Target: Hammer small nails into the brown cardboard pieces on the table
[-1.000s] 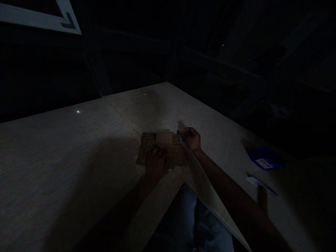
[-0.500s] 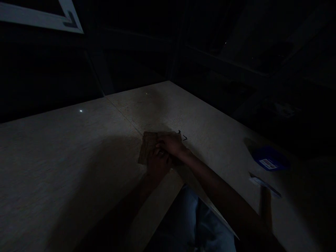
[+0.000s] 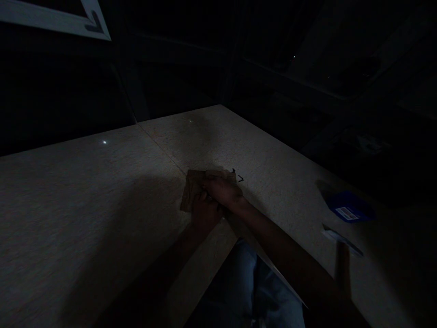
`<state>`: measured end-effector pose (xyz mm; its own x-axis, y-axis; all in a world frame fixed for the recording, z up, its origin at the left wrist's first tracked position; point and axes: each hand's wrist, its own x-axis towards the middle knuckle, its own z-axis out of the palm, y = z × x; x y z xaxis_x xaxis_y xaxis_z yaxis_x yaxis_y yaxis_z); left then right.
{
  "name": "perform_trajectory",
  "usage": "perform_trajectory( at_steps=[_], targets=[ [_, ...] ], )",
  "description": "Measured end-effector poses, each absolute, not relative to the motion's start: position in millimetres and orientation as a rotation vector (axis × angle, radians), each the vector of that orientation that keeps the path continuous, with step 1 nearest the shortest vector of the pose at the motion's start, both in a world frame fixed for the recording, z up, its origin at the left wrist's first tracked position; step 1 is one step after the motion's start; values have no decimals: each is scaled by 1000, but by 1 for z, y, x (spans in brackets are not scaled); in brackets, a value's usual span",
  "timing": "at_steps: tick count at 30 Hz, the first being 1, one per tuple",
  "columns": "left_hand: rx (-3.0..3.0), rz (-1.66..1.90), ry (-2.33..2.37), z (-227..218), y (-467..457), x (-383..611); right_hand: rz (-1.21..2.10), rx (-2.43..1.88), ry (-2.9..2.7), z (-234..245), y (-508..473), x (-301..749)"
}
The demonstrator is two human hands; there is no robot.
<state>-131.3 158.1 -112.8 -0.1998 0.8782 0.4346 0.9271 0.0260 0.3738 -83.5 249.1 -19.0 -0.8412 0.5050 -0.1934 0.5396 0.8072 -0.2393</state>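
Note:
Near the corner of the table, a flat brown piece (image 3: 187,197) with rough edges lies under my hands; whether it is wood or cardboard I cannot tell. My left hand (image 3: 205,210) rests on its near side with the fingers curled. From the right, my right hand (image 3: 223,190) reaches across, its closed fingers meeting those of the left. Anything between the fingers is hidden by the hands and the dark. Just past the piece's right edge lies a small dark bent thing, like a bent nail (image 3: 241,178), and another small dark bit (image 3: 233,170) sits beside it.
On the right stand a blue container (image 3: 351,207) with a white label and, nearer me, a tool with a metal head and wooden handle (image 3: 343,269), like a hammer. The pale table (image 3: 136,159) has a seam and ends at dark edges. My legs are below.
My right hand has shifted slightly and its fingers are drawn in closer to the left hand. The brown piece stays in place; the view has tilted a little.

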Motion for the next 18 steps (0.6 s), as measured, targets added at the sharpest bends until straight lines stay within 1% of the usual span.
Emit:
perform_trajectory(
  at_steps=[7, 12, 15, 18],
  targets=[
    [-1914, -925, -2151, -115, 158, -131, -341, 659, 2953, -28, 259, -83],
    [-1926, -966, -2122, -110, 158, -131, -385, 480, 3066, -30, 267, -77],
    [-1941, -975, -2163, -108, 157, -132, -529, 526, 3225, -31, 279, -68],
    [-1954, -984, -2163, -107, 156, -132, -798, 760, 3366, -40, 300, -57]
  ],
)
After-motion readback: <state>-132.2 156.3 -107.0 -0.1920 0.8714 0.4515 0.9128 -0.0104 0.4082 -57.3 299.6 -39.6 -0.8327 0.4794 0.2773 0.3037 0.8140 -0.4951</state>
